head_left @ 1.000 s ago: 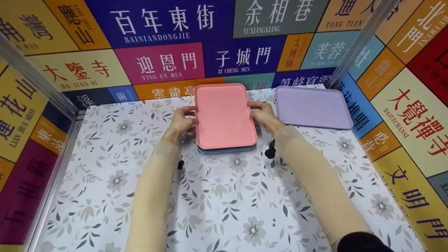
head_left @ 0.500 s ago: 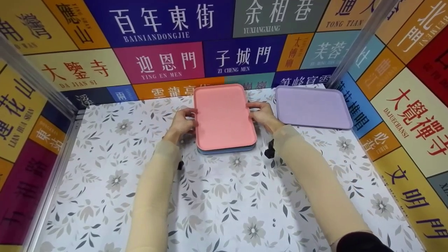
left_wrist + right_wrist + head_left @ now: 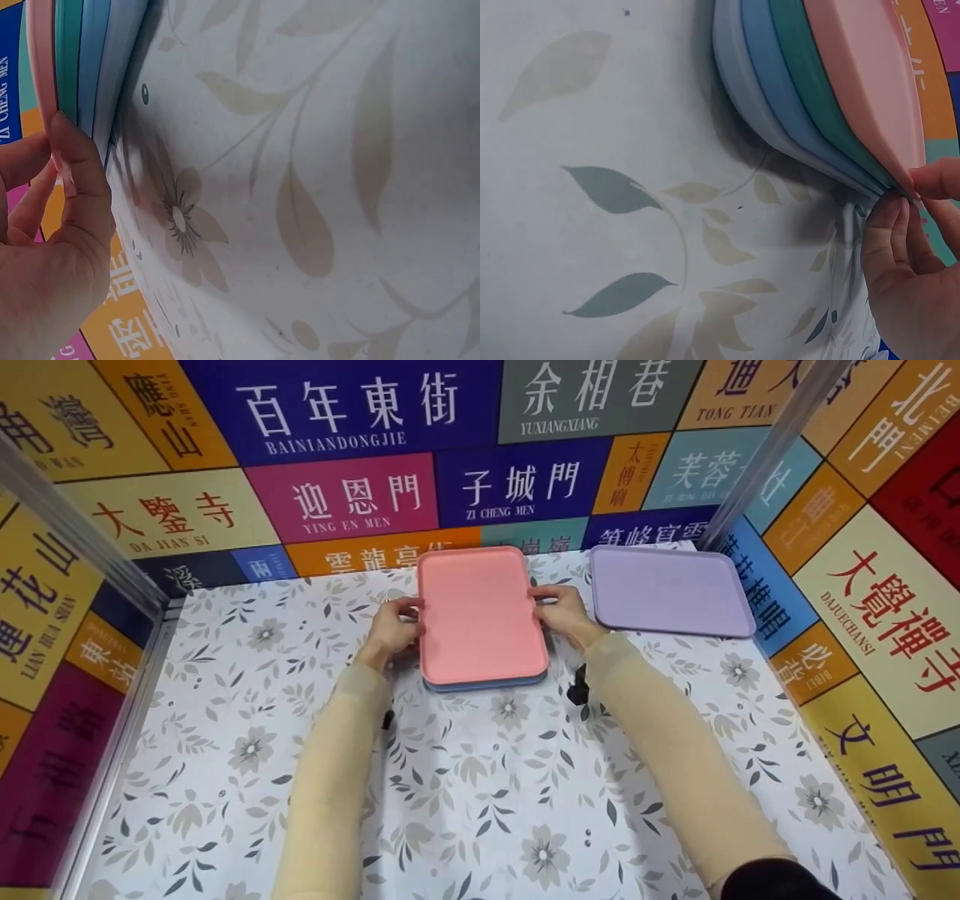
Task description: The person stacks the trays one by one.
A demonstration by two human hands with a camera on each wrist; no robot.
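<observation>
A pink tray (image 3: 484, 615) tops a stack of trays at the back middle of the table. Below it the right wrist view shows a green tray (image 3: 802, 75), a blue tray (image 3: 769, 71) and a paler blue tray (image 3: 731, 75), one under another. My left hand (image 3: 394, 628) pinches the pink tray's left rim between thumb and fingers. On the opposite long side my right hand (image 3: 562, 613) pinches its right rim, fingertips close to the edges of the lower trays. In the head view the pink tray hides most of the stack.
A purple tray (image 3: 671, 589) lies flat at the back right, a short way from my right hand. Lettered panels (image 3: 337, 495) rise along the back and both sides. The table (image 3: 480, 780) has a floral cover.
The pink tray has come down slightly onto the stack, its far edge now lower in view. The dark gap beneath its near edge has narrowed. Both hands have kept their grip.
</observation>
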